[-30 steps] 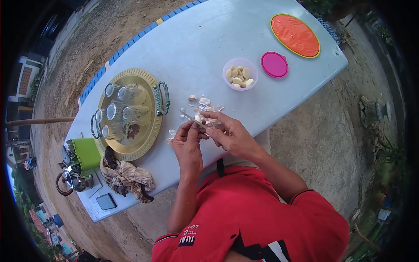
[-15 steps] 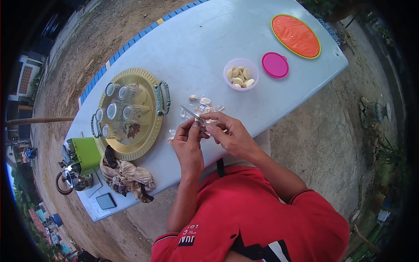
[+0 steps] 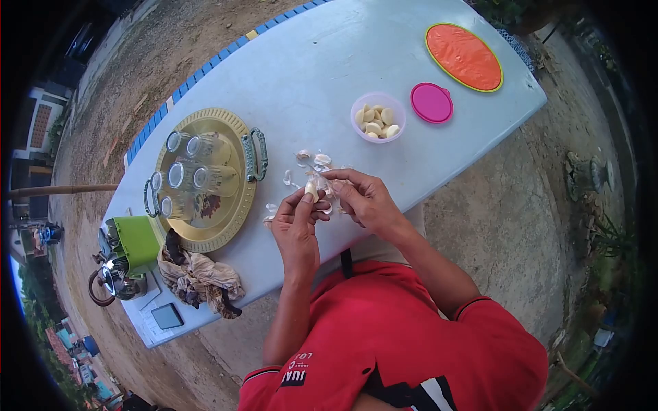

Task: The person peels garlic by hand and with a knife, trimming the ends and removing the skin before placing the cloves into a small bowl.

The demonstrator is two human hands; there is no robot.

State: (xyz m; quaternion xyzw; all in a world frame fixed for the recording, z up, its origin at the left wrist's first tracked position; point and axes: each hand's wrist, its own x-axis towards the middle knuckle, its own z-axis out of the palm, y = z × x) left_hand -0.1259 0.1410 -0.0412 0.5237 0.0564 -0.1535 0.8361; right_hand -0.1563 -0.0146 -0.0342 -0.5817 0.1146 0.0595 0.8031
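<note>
My left hand (image 3: pixel 297 219) pinches a pale garlic clove (image 3: pixel 312 190) between thumb and fingers. Just to its right, my right hand (image 3: pixel 362 201) is closed round a small knife, whose blade (image 3: pixel 312 166) shows only in part and points away from me. Garlic skins (image 3: pixel 322 159) lie scattered on the table beyond and beneath both hands. Farther off, a translucent bowl (image 3: pixel 378 97) holds several peeled cloves.
On the light table (image 3: pixel 308 75) are a pink lid (image 3: pixel 432 103), an orange oval lid (image 3: pixel 465 57), a gold tray (image 3: pixel 240 198) with several glasses, a crumpled cloth (image 3: pixel 199 274), a green container (image 3: pixel 136 241), a metal kettle (image 3: pixel 118 277) and a phone (image 3: pixel 166 316).
The knife blade has moved off the clove, away and slightly right, with my right hand. The clove now shows more fully in my left hand.
</note>
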